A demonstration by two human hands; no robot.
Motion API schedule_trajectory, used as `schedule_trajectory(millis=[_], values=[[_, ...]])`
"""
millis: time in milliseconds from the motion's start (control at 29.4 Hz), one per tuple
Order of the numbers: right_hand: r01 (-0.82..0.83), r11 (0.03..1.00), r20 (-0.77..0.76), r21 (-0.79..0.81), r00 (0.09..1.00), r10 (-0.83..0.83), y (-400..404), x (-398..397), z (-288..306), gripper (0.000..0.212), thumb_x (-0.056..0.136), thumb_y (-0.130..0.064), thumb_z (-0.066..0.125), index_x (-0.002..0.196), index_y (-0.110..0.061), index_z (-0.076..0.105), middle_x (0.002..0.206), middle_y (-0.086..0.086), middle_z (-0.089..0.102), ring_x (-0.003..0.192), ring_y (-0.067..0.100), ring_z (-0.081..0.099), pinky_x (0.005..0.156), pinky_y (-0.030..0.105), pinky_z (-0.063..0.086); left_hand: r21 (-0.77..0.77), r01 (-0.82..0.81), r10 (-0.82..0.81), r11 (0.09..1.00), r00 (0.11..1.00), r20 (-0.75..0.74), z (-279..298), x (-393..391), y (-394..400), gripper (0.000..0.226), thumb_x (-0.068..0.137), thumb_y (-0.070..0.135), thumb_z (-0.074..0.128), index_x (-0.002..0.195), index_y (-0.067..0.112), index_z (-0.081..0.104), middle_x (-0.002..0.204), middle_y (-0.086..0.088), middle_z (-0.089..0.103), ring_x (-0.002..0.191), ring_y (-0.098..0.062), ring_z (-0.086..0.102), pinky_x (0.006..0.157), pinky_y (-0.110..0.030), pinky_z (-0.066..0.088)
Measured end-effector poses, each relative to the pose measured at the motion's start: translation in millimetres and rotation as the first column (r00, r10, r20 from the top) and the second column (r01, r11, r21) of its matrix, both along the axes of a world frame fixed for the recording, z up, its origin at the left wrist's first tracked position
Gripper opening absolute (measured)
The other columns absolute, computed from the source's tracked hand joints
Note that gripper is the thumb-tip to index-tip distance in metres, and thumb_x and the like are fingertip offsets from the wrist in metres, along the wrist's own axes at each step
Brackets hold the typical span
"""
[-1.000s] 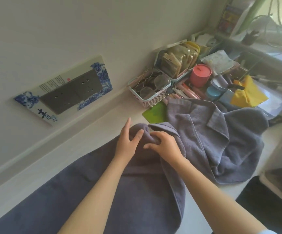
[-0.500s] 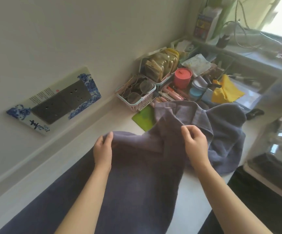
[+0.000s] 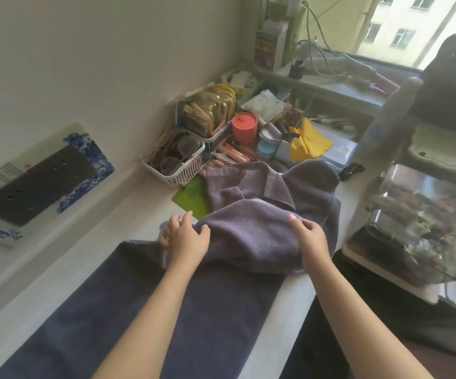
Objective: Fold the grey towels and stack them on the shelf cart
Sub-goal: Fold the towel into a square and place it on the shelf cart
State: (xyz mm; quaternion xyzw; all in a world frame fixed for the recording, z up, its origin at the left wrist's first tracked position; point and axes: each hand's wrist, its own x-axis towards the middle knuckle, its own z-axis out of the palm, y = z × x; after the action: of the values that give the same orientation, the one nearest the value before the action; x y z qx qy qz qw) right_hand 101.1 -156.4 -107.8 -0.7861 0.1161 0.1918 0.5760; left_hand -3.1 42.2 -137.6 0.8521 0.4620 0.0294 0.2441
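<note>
Grey towel (image 3: 144,318) spread lengthwise on the white tabletop (image 3: 65,269), far end raised. Left hand (image 3: 184,239) grips its left corner; right hand (image 3: 310,236) pinches the right edge, above a crumpled second towel (image 3: 270,187).

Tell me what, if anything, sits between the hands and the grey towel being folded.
Nothing does. The left hand and right hand each already grip the far end of the grey towel, lifted off the counter. A second crumpled towel lies just beyond it.
</note>
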Motion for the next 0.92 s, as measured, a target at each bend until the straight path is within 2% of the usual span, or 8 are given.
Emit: schedule_trajectory(millis=[136, 272, 408, 442, 510, 612, 748, 919], values=[[0.085, 0.983, -0.127, 0.162, 0.990, -0.065, 9, 10, 15, 0.032, 0.087, -0.030, 0.066, 0.101, -0.001, 0.067, 0.111, 0.012, 0.066, 0.109, 0.027, 0.057, 0.094, 0.038, 0.044, -0.078, 0.074, -0.065, 0.994, 0.991, 0.113, 10, 21, -17, 0.045, 0.091, 0.038, 0.053, 0.133, 0.022, 0.052, 0.146, -0.001, 0.035, 0.136, -0.023, 0.032, 0.114, -0.040, 0.015], [-0.072, 0.979, 0.096, 0.192, 0.994, 0.054, 8, 7, 15, 0.009, 0.090, -0.020, 0.061, 0.087, -0.021, 0.069, 0.091, 0.004, 0.071, 0.102, 0.028, 0.064, 0.091, 0.040, 0.051, -0.146, 0.331, -0.259, 0.932, 0.892, 0.369, 24, 37, -33, 0.046, 0.092, 0.037, 0.055, 0.135, 0.021, 0.051, 0.148, 0.001, 0.038, 0.138, -0.016, 0.032, 0.115, -0.036, 0.021], [-0.367, 0.890, 0.304, 0.271, 0.910, 0.283, 0, -7, 35, 0.019, 0.091, -0.008, 0.057, 0.091, -0.022, 0.069, 0.096, 0.003, 0.070, 0.096, 0.016, 0.064, 0.090, 0.031, 0.050, -0.354, 0.603, -0.394, 0.715, 0.766, 0.508, 50, 48, -38, 0.057, 0.086, 0.056, 0.051, 0.139, 0.046, 0.033, 0.148, 0.011, 0.038, 0.141, -0.005, 0.025, 0.119, -0.047, 0.006], [-0.430, 0.865, 0.350, 0.258, 0.876, 0.331, -2, -8, 39, 0.020, 0.091, -0.006, 0.056, 0.092, -0.021, 0.069, 0.095, 0.004, 0.068, 0.095, 0.013, 0.062, 0.089, 0.028, 0.049, -0.419, 0.640, -0.394, 0.644, 0.747, 0.535, 56, 50, -35, 0.054, 0.082, 0.060, 0.054, 0.132, 0.054, 0.037, 0.138, 0.012, 0.048, 0.135, -0.004, 0.036, 0.118, -0.046, 0.013], [-0.466, 0.843, 0.387, 0.267, 0.854, 0.349, -6, -12, 49, 0.019, 0.092, -0.004, 0.055, 0.091, -0.017, 0.069, 0.091, 0.007, 0.066, 0.089, 0.012, 0.060, 0.084, 0.026, 0.048, -0.484, 0.696, -0.426, 0.530, 0.712, 0.558, 73, 50, -30, 0.036, 0.081, 0.050, 0.065, 0.116, 0.043, 0.058, 0.103, 0.012, 0.064, 0.102, 0.000, 0.059, 0.099, -0.027, 0.040], [-0.296, 0.878, 0.338, 0.375, 0.926, 0.167, -12, -13, 68, 0.018, 0.094, -0.007, 0.052, 0.086, -0.014, 0.066, 0.078, 0.001, 0.063, 0.075, 0.006, 0.057, 0.072, 0.021, 0.048, -0.438, 0.731, -0.599, 0.524, 0.681, 0.421, 99, 49, -15, 0.012, 0.081, 0.034, 0.072, 0.076, 0.025, 0.068, 0.067, 0.016, 0.063, 0.066, 0.001, 0.057, 0.065, -0.018, 0.043], [-0.065, 0.870, 0.201, 0.489, 0.979, -0.039, -22, -10, 81, 0.021, 0.095, -0.019, 0.053, 0.082, -0.020, 0.069, 0.086, 0.007, 0.063, 0.086, 0.022, 0.056, 0.082, 0.040, 0.047, -0.523, 0.612, -0.640, 0.593, 0.753, 0.155, 115, 44, 19, 0.016, 0.075, 0.041, 0.075, 0.071, 0.027, 0.071, 0.069, 0.013, 0.069, 0.073, -0.007, 0.066, 0.068, -0.020, 0.048], [0.014, 0.851, 0.137, 0.524, 0.985, -0.100, -26, -21, 94, 0.017, 0.094, -0.020, 0.054, 0.085, -0.020, 0.069, 0.089, 0.007, 0.066, 0.092, 0.027, 0.058, 0.095, 0.050, 0.045, -0.460, 0.603, -0.643, 0.652, 0.761, 0.086, 127, 27, 59, 0.028, 0.081, 0.046, 0.065, 0.062, 0.027, 0.071, 0.062, 0.018, 0.060, 0.067, -0.001, 0.055, 0.073, -0.022, 0.040]])
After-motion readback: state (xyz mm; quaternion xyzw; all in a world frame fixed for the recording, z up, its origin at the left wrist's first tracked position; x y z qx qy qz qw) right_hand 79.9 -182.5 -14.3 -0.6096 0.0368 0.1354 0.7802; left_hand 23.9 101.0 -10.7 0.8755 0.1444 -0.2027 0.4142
